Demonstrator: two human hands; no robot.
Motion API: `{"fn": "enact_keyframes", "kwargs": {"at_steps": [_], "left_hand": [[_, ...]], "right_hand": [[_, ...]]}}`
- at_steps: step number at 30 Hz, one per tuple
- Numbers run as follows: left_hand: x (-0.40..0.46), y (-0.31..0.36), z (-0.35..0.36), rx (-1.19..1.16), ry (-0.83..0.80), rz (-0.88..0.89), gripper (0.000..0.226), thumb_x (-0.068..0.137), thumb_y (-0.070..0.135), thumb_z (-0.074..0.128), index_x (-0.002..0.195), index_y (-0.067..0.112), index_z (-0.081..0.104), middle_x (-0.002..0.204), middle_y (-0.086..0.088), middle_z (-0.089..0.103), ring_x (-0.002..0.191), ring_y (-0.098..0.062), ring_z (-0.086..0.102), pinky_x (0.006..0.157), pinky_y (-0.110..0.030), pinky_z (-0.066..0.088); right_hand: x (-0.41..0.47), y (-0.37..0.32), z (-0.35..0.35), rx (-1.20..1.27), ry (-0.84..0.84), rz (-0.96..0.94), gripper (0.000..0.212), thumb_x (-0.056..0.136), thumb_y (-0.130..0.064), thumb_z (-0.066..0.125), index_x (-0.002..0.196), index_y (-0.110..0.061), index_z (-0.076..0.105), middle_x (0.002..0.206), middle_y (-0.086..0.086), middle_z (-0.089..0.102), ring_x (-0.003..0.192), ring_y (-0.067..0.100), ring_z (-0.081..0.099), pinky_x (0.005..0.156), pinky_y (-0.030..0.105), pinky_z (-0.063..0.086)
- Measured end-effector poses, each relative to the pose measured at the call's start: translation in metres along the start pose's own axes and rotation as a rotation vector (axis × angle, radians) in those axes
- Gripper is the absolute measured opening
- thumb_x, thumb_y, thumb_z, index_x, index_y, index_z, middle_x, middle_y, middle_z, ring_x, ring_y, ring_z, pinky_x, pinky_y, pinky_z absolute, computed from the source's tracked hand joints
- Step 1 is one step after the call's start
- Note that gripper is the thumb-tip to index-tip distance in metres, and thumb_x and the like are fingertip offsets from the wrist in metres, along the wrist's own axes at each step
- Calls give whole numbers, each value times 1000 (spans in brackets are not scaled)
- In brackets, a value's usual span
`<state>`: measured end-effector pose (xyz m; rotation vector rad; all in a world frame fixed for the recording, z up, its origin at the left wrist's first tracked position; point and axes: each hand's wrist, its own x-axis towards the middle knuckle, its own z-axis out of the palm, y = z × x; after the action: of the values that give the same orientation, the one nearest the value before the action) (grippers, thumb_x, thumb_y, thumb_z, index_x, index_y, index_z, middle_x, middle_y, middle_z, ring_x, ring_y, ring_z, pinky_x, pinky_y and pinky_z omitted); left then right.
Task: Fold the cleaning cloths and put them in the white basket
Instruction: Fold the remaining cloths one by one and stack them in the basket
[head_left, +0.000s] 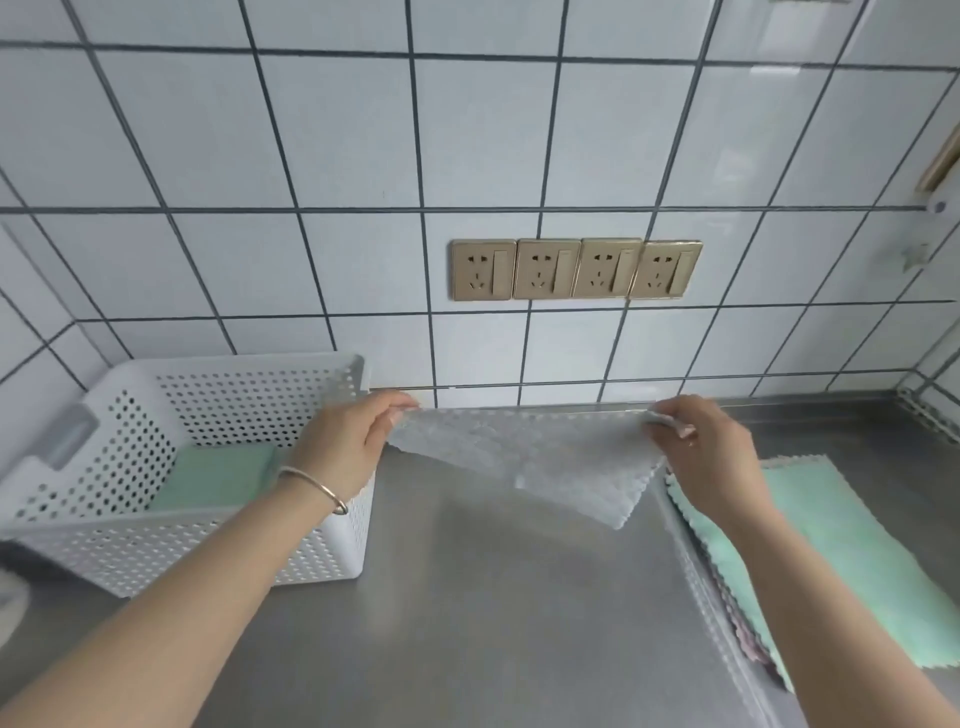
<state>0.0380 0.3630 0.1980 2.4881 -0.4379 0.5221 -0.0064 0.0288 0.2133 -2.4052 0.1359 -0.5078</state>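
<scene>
A pale grey cleaning cloth hangs stretched above the steel counter. My left hand pinches its top left corner and my right hand pinches its top right corner. The white perforated basket stands at the left, with a folded green cloth lying inside it. My left wrist, wearing a bangle, is over the basket's right wall. A stack of flat cloths with a green cloth on top lies at the right, partly under my right forearm.
The steel counter runs up to a white tiled wall. Several gold wall sockets sit in a row above the cloth. A wooden handle hangs at the upper right edge.
</scene>
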Motion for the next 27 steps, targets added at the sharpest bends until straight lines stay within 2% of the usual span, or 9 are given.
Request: {"fn": "enact_keyframes", "kwargs": {"at_steps": [4,8,12,15,17,19,22,24,27], "left_hand": [[-45,-13,25,-22,-126,-12,34,86,43,31,103,42,59,75,10,70,61,-12,60,57,-25,44],[-102,-34,63,-27,-360,-54,38,83,53,21,111,47,45,84,10,73,74,-15,68,65,-30,53],[-156,-43,89,38,-483,76,22,83,44,38,100,43,52,69,24,67,55,4,60,49,-11,43],[-182,-45,104,83,-608,151,18,76,44,42,93,43,49,57,28,59,46,10,53,41,-2,33],[-194,-43,110,65,-711,115,19,78,42,43,96,42,51,62,25,62,50,9,56,45,-6,39],[-197,-38,114,77,-818,106,25,88,42,38,108,39,54,92,18,68,80,-4,65,67,-15,46],[-187,-29,113,143,-1016,-31,55,79,75,33,115,39,54,115,13,62,104,-11,58,83,-21,40],[-168,-23,112,174,-1010,-177,66,72,82,30,116,39,55,117,19,59,104,-7,56,84,-21,39],[-132,-31,125,43,-792,-471,37,88,55,47,114,33,59,115,16,62,101,-10,59,83,-22,43]], "right_hand": [[-30,24,10,-63,-160,22,19,78,-13,72,74,-27,61,72,-17,55,68,3,49,63,25,34],[-68,64,30,-153,-414,19,46,70,-12,79,60,-47,52,72,-18,57,72,4,52,61,13,36],[-101,98,52,-300,-699,62,42,74,-25,74,48,-49,51,77,-23,52,82,2,53,70,19,42],[-122,113,69,-392,-886,47,40,77,-32,63,60,-65,48,77,-27,42,89,-1,46,70,12,38],[-131,121,78,-437,-969,65,33,78,-32,58,56,-56,49,75,-26,38,93,2,47,62,8,30],[-135,123,86,-467,-1053,63,27,78,-34,57,56,-47,49,73,-26,33,103,5,51,65,11,30],[-127,119,94,-494,-1183,92,12,78,-39,63,89,-43,61,75,-26,38,101,6,54,76,17,35],[-113,123,102,-417,-1219,198,37,77,-45,69,110,-31,62,85,-24,49,92,4,53,79,16,39],[-84,123,119,-357,-1055,305,30,84,-49,58,102,-26,64,96,-14,63,89,7,60,81,22,47]]}}
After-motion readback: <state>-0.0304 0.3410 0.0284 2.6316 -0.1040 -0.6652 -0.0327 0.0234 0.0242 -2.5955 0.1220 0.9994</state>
